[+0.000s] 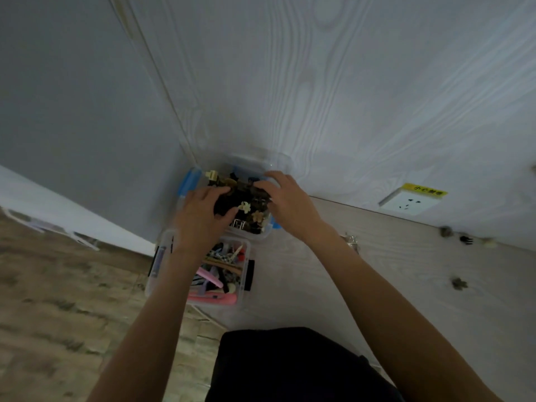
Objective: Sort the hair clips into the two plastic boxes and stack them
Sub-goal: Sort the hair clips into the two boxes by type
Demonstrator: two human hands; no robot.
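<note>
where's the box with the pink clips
Head view, lower centre: the clear box sits on the tabletop just nearer the person than the blue-latched box, under the left forearm.

White wall socket [410, 203] with yellow label [425, 190] on wood-grain wall panel [348, 82]; pale tabletop [406, 271]; wood-pattern floor [58, 300].

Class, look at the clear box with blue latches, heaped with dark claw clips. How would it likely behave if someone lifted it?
The clear box looks like thin plastic, so probably light and a bit flexible. Its claw clips are heaped above the rim, so tilting would likely spill some. Both the left hand and right hand rest on the heap, suggesting it needs steadying.
</note>
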